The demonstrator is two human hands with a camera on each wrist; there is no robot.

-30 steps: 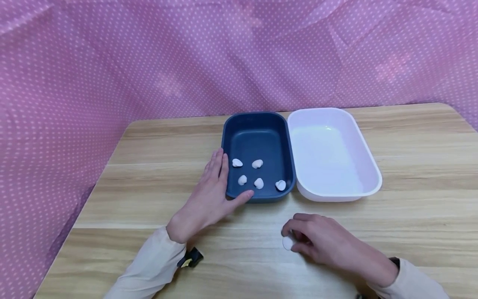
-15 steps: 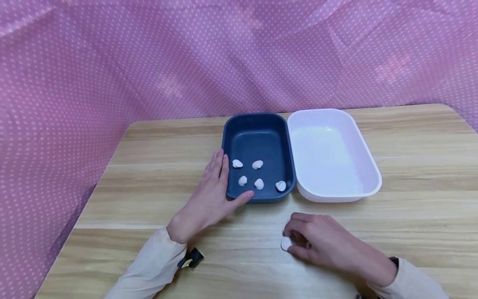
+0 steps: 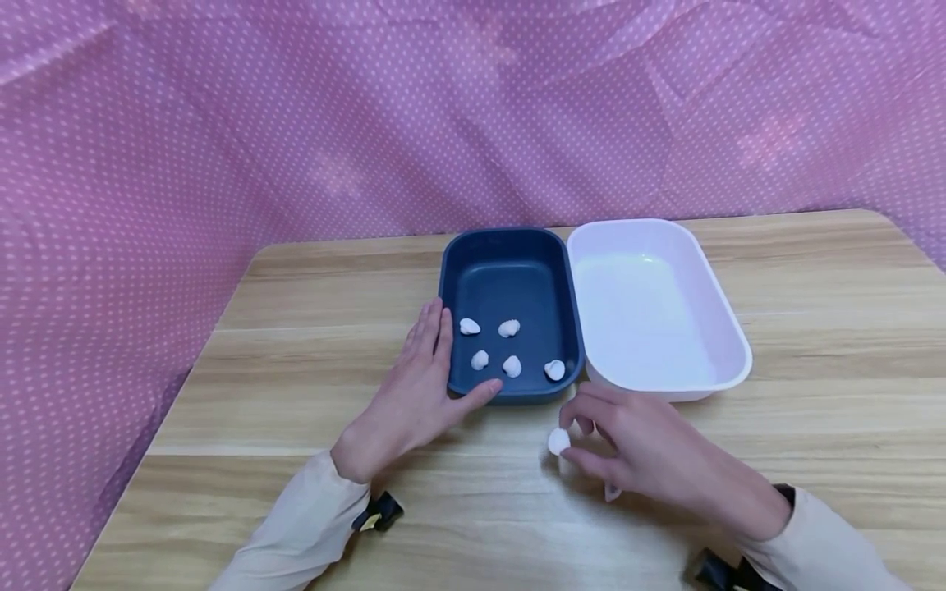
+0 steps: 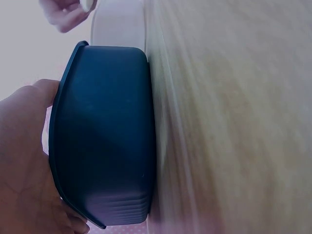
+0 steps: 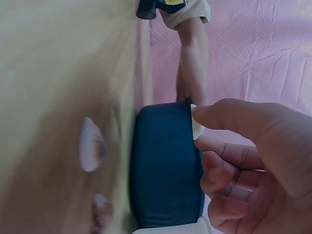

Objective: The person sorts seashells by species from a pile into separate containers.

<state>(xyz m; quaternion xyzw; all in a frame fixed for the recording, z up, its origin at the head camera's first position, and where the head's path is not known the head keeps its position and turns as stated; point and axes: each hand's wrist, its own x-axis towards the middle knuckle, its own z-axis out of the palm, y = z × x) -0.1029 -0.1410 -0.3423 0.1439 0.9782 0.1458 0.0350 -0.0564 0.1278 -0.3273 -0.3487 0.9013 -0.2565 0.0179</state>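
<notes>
At five o'clock from the navy tray [image 3: 510,287], the right hand [image 3: 636,443] pinches a raised shell [image 3: 558,442]; the straight-fingered left hand [image 3: 417,390] touches the tray. Likely a lift; the next move needs steadiness.

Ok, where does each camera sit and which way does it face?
Head: worn on the head, facing forward and down at the blue tub and white tub; left hand, right hand and sleeves show.
Left wrist: on that wrist, facing the blue tub's side; left hand and part of right hand show.
Right wrist: likewise, facing a pinched shell and the blue tub; right hand and left arm show.
Both wrist views share the blue tub.
</notes>
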